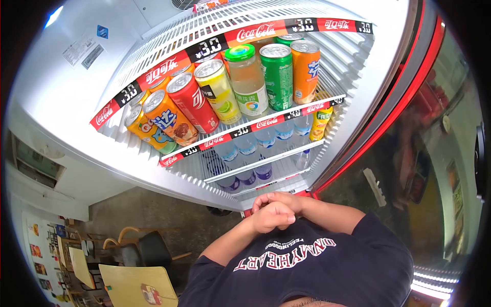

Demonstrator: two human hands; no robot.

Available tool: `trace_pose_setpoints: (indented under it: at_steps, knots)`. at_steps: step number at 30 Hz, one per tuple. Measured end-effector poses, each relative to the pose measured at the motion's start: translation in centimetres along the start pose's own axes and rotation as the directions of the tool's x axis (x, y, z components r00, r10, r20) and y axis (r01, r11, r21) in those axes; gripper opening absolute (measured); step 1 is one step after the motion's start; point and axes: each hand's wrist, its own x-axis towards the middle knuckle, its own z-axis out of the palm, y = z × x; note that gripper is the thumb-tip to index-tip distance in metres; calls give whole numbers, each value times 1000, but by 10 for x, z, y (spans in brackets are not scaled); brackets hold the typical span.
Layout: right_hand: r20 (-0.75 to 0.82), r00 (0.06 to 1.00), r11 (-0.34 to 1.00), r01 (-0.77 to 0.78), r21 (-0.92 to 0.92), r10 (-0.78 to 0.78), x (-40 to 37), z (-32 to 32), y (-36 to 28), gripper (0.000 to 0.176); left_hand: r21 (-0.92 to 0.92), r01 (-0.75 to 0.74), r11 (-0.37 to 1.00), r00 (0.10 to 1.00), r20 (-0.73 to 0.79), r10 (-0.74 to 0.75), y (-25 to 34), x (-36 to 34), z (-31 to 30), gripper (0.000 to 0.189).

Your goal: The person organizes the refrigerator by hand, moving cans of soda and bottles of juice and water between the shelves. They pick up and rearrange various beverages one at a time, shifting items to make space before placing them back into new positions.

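Left hand (272, 217) and right hand (286, 201) meet in front of a dark T-shirt (307, 253), fingers curled narrow and loosely folded together; neither visibly holds anything. Just beyond them, in an open fridge (71, 107), bottles with purple labels (263, 172) stand on a low shelf, and clear bottles (266, 137) above. Higher up, cans and one bottle line the upper shelf's front edge (267, 123): a red can (193, 102) towards its left corner, a green-lidded bottle (249, 79) near the middle, an orange can (305, 71) towards the right corner. Full drinks would likely feel fairly weighty and perhaps slippery; thin cans could dent, so gripping around the middle seems best.
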Motion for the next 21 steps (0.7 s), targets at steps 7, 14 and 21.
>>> trace_pose_setpoints:
  at_steps: [7, 14, 21]
  knots:
    - [-32, 986, 976, 157, -152, -164, -9, -6, -3, 51, -220, -44, 974, 998, 35, 53, -1, 6, 3, 42]
    - [-116, 988, 992, 109, 55, -103, -12, 21, -15, 52, -212, -69, 975, 967, -253, 14, -53, -1, -2, 43]
    - [-126, 970, 968, 183, -171, -206, -15, 11, -15, 51, -380, -19, 925, 997, 66, 48, -4, 7, 5, 42]
